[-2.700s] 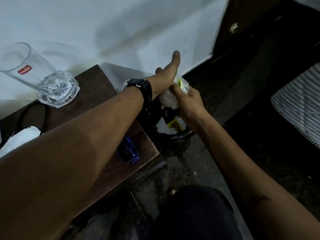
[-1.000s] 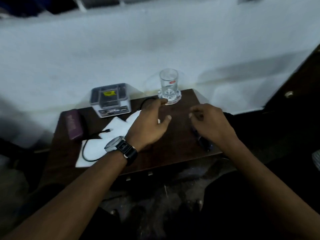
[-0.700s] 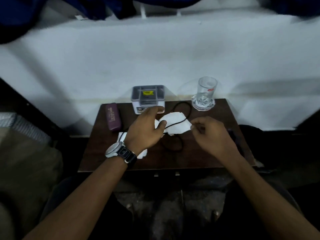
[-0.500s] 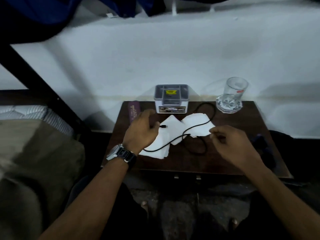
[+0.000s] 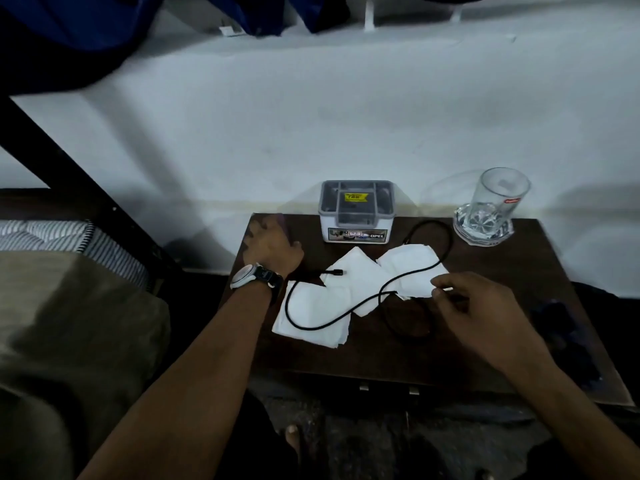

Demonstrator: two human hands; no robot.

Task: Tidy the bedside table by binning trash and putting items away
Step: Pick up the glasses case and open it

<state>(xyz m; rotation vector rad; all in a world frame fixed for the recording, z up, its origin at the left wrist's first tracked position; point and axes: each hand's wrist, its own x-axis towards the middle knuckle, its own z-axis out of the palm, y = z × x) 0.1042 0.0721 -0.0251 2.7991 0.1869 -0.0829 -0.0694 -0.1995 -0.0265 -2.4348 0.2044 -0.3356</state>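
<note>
On the brown bedside table [image 5: 485, 344] lie white tissues [image 5: 311, 306] with a black cable [image 5: 330, 271] looped over them. My left hand [image 5: 270, 245], with a wristwatch on its wrist, rests at the table's back left corner over a purple case [image 5: 278, 219] that is almost wholly hidden and blurred. My right hand [image 5: 467, 306] is at the tissues' right edge, fingertips pinched where the cable leaves the paper. A grey organiser box [image 5: 356, 211] stands at the back centre. An empty glass [image 5: 491, 209] stands at the back right.
A dark blue object [image 5: 561, 327] lies near the table's right edge. A striped mattress with an olive blanket [image 5: 69, 306] and a black bed frame [image 5: 69, 174] are on the left. The white wall is right behind the table. Blue cloth [image 5: 69, 29] hangs above.
I have turned from the bin on the right back to the table. My left hand has moved from the tissues to the purple case. My right hand has settled at the cable.
</note>
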